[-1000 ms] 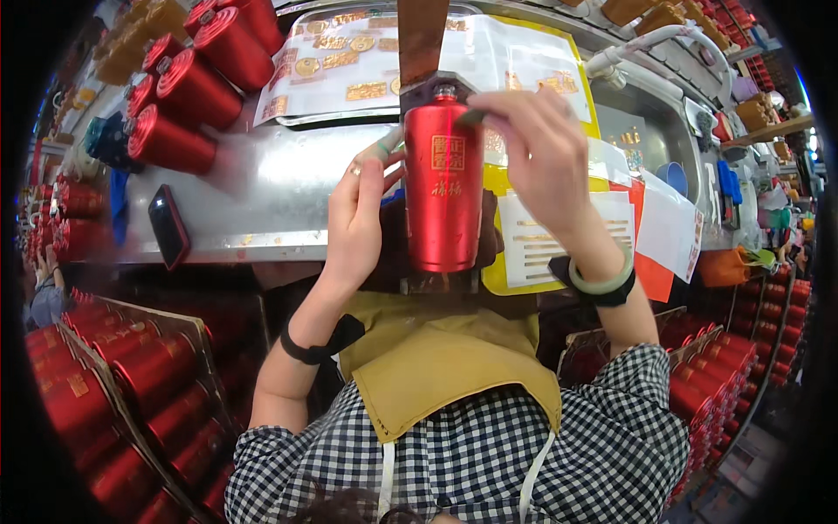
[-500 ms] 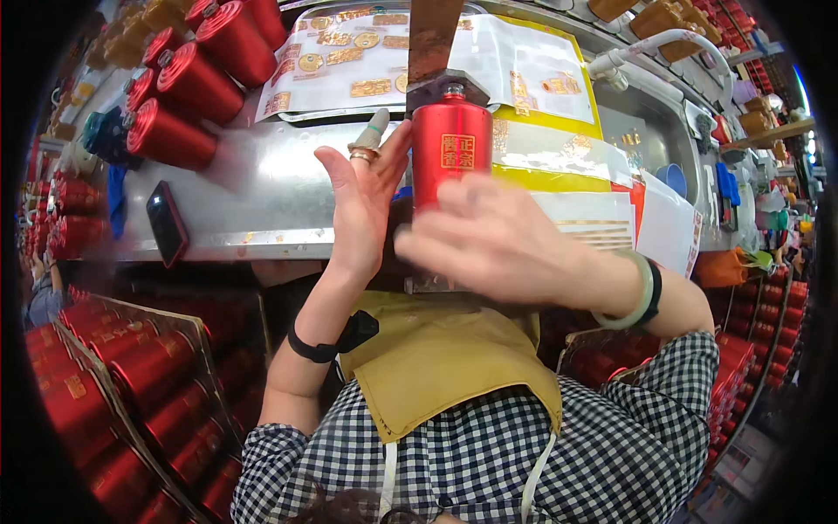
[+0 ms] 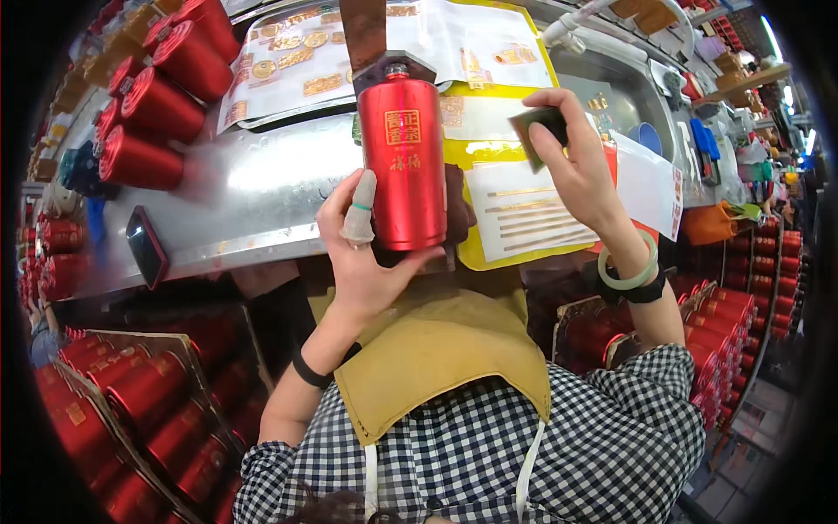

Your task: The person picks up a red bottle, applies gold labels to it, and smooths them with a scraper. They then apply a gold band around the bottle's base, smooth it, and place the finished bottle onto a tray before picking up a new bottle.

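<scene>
A shiny red bottle (image 3: 403,196) with gold characters on its front leans lengthwise in the middle, its neck at a dark holder (image 3: 419,65) on the far side. My left hand (image 3: 353,271) grips the bottle's near end, fingers along its left side and thumb under the base. A pale cloth finger cover (image 3: 360,210) sits on one finger of that hand. To the right of the bottle, my right hand (image 3: 580,170) is raised over the sheets, pinching a small, flat, dark green piece (image 3: 548,120) whose kind I cannot make out.
Several red bottles (image 3: 161,105) lie at the far left, above a phone (image 3: 146,247) on the metal table (image 3: 271,192). Gold stickers cover white sheets (image 3: 301,52); gold strips lie on another sheet (image 3: 528,214). Crates of red bottles (image 3: 140,375) stand on both sides.
My right hand has moved off the bottle's front to the right, and the dark piece now shows in it. My left hand, formerly open beside the bottle, has closed on its near end.
</scene>
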